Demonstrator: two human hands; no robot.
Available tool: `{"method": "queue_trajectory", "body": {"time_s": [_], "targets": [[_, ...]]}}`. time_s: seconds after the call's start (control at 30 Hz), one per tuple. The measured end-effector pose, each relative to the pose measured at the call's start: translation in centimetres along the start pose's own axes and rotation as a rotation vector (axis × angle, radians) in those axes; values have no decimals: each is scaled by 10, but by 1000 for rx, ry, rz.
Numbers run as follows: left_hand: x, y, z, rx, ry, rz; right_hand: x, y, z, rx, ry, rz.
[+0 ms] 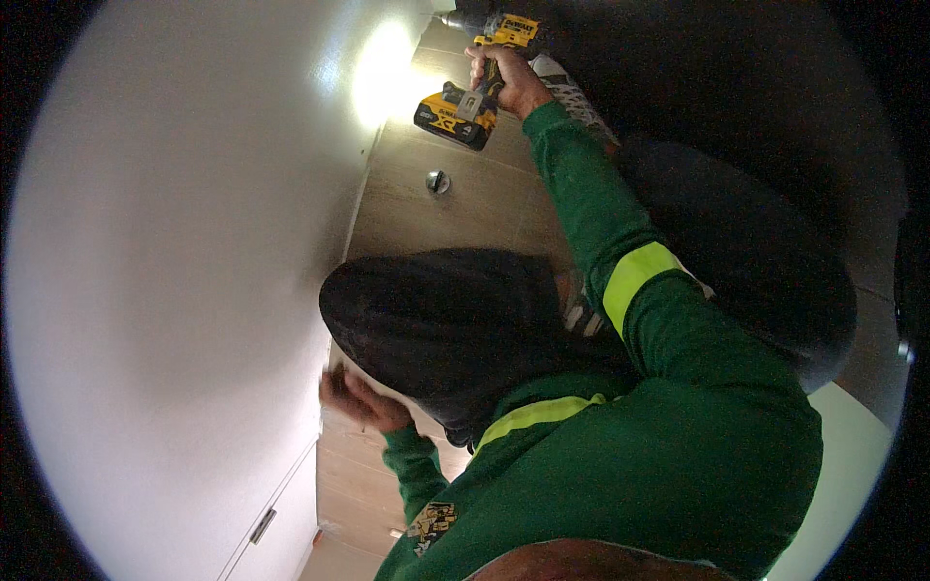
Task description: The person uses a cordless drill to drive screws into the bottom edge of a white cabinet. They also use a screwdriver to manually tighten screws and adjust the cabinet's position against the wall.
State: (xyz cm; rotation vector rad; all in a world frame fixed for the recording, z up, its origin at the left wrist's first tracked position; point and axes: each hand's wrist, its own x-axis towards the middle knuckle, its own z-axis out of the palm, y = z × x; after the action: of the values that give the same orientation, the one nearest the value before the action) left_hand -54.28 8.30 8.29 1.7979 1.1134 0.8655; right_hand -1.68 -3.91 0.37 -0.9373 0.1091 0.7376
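Note:
My right hand (508,81) is wrapped around the handle of a yellow and black cordless drill (517,31) at the top of the view. Its chunky battery (453,118) points toward me, and a metal clip shows beside the grip. The drill's front end is close to the white wall, where a bright patch of light falls. Lower down, my left hand (364,399) is beside the wall's bottom edge, past my bent knee. It is somewhat blurred; its fingers look apart, and no object shows in them.
A white wall (194,242) fills the left side and meets a wood-look floor (402,218). On that floor sits a small rounded metal piece (439,182), perhaps a door stop. My dark-trousered knee (417,300) lies between my arms. A metal fitting (262,525) is on the white surface at lower left.

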Motion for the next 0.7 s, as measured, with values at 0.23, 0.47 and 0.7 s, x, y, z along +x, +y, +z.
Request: {"method": "queue_trajectory", "body": {"time_s": [0.23,0.47,0.7], "targets": [[117,89,248,-533,-857,-631,-3,-13,13,-17,79,64],[136,104,315,-718,-1027,-792,-18,-13,22,29,16,-1],[134,97,313,-523,-934,-691,-21,-15,27,109,50,61]]}}
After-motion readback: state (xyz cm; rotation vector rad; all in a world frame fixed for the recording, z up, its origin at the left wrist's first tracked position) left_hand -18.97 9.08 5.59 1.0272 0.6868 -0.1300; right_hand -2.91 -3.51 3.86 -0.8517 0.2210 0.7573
